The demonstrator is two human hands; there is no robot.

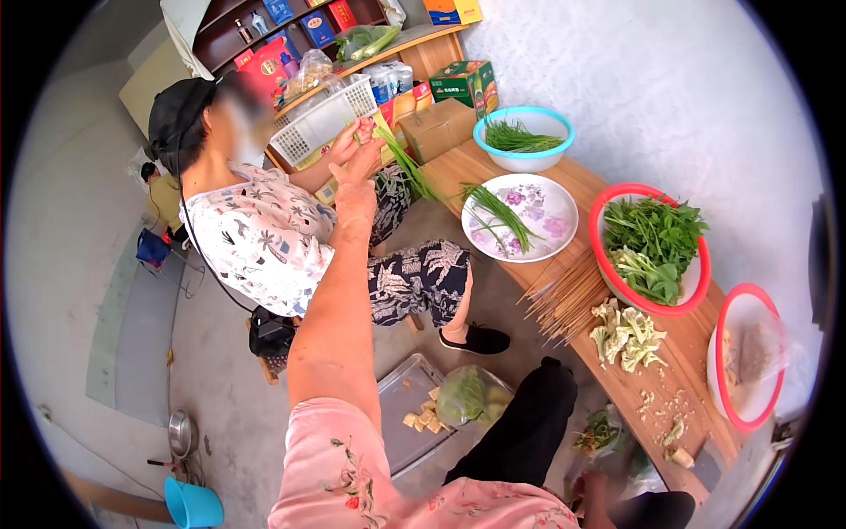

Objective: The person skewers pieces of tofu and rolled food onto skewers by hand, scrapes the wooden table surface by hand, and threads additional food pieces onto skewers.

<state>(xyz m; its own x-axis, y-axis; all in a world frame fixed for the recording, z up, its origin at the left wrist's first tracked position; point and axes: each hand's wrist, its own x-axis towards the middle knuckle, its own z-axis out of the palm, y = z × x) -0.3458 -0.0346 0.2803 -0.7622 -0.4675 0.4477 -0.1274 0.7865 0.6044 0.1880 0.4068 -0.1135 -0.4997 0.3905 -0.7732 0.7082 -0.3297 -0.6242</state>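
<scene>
Left hand [358,176] stretches far forward at the end of a bare arm, below a pink sleeve with embroidered flowers [348,472]. It overlaps the hand [352,134] of a seated person in a white printed shirt [256,242], so I cannot tell whether its fingers are spread or pinching. A loose bunch of long, thin green stalks [407,167] lies just beside these fingers, off to their right; which person grips it is unclear. Its long axis slants down and rightward, from the two hands toward a round white plate with purple flowers [562,207]. More slender green stalks [504,216] rest on that plate, in a similar slant, at the near end of the brown wooden desk [692,363]. Of the wearer's two hands, the left is by far the nearer to the bunch. Right hand [589,488] hangs low by the desk's edge, well apart, nearest a clear plastic bag of leafy greens [599,432]; it is blurred and shadowed, so its grip cannot be told either.
</scene>
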